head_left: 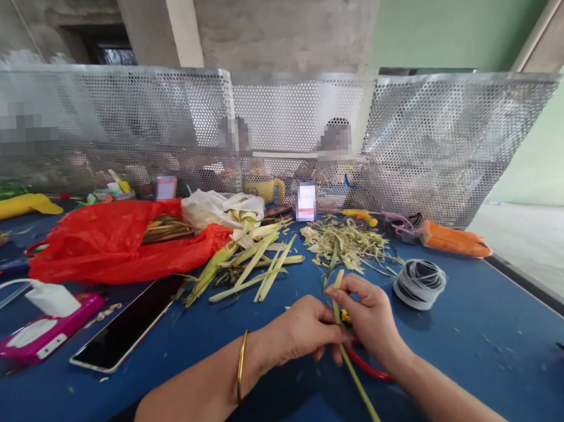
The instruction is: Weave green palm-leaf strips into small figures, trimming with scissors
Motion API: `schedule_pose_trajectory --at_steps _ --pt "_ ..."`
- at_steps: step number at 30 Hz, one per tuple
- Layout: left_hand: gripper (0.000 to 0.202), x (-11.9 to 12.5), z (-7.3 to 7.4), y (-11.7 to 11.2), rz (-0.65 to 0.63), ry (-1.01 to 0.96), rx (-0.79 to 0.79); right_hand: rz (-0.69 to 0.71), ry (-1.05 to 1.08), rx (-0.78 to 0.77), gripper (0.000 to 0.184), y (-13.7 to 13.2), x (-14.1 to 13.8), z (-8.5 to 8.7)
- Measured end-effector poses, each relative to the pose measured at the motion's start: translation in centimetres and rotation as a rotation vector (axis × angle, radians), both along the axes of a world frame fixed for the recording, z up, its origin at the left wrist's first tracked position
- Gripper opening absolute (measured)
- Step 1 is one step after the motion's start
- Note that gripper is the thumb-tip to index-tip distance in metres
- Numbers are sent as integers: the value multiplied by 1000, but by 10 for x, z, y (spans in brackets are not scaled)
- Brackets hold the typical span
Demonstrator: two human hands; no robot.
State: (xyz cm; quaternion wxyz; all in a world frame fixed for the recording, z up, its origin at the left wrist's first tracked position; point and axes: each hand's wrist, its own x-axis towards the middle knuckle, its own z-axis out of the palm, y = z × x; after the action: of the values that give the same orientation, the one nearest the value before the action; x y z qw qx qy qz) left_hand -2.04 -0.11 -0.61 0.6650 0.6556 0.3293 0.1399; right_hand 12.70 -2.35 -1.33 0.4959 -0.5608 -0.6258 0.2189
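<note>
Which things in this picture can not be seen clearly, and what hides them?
Head view:
- leaf strip: lower end cut by the bottom edge.
- red-handled tool: mostly under the right hand.
- red bag: contents largely covered by plastic.
- people behind the perforated screen: blurred.

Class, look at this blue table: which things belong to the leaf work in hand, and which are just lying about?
In the job: leaf strip, held in left hand and right hand; cut strips; trimmings; red bag of leaves.
Lying about: phone; pink wipes pack; grey coil.
</note>
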Motion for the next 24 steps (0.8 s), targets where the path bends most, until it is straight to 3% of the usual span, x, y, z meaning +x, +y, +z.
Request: schedule_pose_trajectory --at_steps 6,10,13,18,21,24 --pt "49 -6 4 11 181 -119 -217 -144 -62 186 22 7 25 16" --pt "40 -9 7 18 283 -184 -291 -171 -205 243 24 4 30 22" --pt "30 -10 5 20 354 -230 -320 -47 -439 386 19 -3 24 24" --pt "28 -7 2 19 454 -338 -322 361 -1003 529 21 -11 7 22" --pt "27 -4 6 16 466 -353 -323 408 -1093 530 25 -10 2 14" --pt "30 -1 9 14 515 -357 -300 394 -1023 564 32 -9 2 8"
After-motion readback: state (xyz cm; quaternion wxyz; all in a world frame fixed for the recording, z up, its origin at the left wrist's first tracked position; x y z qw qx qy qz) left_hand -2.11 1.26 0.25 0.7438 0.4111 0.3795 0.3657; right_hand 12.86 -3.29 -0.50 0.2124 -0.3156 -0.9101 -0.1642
